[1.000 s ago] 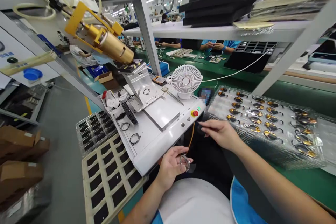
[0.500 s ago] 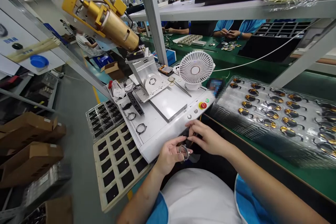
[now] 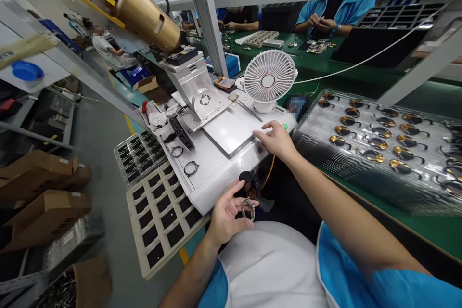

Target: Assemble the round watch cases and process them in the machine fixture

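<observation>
My left hand (image 3: 229,214) is in front of the machine's front face, its thumb and fingers closed on a metal ring (image 3: 248,210) that looks like a round watch case. Close to its raised index fingertip is a small black disc (image 3: 246,176); whether the finger holds it, I cannot tell. Farther forward, my right hand (image 3: 276,140) reaches over the machine's front edge, fingers slightly apart and nothing visible in them. Its fingertips are by the right corner of a flat metal plate (image 3: 229,132). Beyond them lie tweezers (image 3: 250,108) and a white fan (image 3: 269,79).
Two thin dark rings, one of them this ring (image 3: 191,168), lie on the machine top. A foam tray (image 3: 135,231) with black inserts stands left. Clear trays (image 3: 325,147) of round parts with tails stand right. A gold cylinder (image 3: 147,17) hangs at upper left. A co-worker's hands (image 3: 321,24) are across the bench.
My right hand has moved away from my left hand, forward to the metal plate's corner. My left hand still holds the ring, slightly lower and left. The head view has shifted a little.
</observation>
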`<move>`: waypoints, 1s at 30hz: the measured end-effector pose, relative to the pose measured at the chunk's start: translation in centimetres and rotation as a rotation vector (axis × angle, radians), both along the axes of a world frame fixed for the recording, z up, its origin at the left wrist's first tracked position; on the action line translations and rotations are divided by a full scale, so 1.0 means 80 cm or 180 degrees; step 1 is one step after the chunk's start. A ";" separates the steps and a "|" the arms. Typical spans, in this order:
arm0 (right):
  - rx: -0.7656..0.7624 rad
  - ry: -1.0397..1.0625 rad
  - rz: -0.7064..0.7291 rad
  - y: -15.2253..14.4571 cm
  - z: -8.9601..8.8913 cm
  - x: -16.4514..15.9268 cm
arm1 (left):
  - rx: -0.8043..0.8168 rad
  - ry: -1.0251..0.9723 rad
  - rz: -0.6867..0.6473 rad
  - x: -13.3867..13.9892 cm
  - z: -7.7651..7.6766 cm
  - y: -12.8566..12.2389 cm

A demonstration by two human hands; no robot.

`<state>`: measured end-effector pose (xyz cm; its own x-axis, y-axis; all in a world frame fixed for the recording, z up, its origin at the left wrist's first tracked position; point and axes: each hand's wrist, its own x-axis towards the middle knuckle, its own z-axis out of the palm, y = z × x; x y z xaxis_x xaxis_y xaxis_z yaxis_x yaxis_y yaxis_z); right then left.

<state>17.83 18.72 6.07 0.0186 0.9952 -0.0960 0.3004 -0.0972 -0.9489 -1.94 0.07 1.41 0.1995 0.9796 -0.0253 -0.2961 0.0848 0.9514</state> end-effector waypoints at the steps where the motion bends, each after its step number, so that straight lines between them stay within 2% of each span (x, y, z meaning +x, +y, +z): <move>1: 0.0082 0.0142 0.0059 -0.020 -0.007 0.003 | 0.0180 0.0200 0.0036 0.001 -0.003 -0.003; 3: 0.0027 0.0525 0.0362 -0.065 -0.021 0.005 | 0.0603 0.0726 0.0102 0.004 -0.009 -0.006; 6: -0.0377 0.1140 0.0748 -0.126 -0.038 0.001 | 0.1291 0.1676 -0.0023 0.013 -0.013 -0.004; 8: -0.0477 0.1502 0.0645 -0.149 -0.044 -0.003 | 0.1595 0.2325 -0.0251 0.021 -0.012 0.001; 10: -0.0492 0.1712 0.0414 -0.155 -0.045 -0.004 | 0.1695 0.2735 -0.0479 0.028 -0.008 0.007; 11: -0.0508 0.1760 0.0326 -0.153 -0.043 -0.003 | 0.1676 0.2769 -0.0566 0.031 -0.006 0.010; 13: -0.0527 0.1803 0.0296 -0.146 -0.037 0.002 | 0.1528 0.2432 -0.0659 0.033 -0.002 0.014; 17: -0.0582 0.1687 0.0711 -0.135 -0.022 0.016 | 0.0998 0.1262 -0.0413 0.028 0.000 0.017; 19: -0.0657 0.1590 0.0845 -0.133 -0.018 0.019 | 0.0870 0.1023 -0.0353 0.024 0.000 0.019; 22: -0.0707 0.1490 0.0797 -0.132 -0.018 0.021 | 0.0993 0.1114 -0.0442 0.019 0.001 0.021; 28: -0.0826 0.1449 0.0981 -0.133 -0.023 0.024 | 0.1448 0.2053 -0.0710 0.017 0.006 0.022; 30: -0.0834 0.1549 0.0912 -0.134 -0.022 0.024 | 0.1522 0.2104 -0.0780 0.016 0.004 0.023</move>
<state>19.75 7.97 4.28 -0.3530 0.8964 -0.2680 -0.1119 -0.3248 -0.9392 -0.62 1.90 1.73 0.4972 0.8456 0.1944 0.3073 -0.3811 0.8720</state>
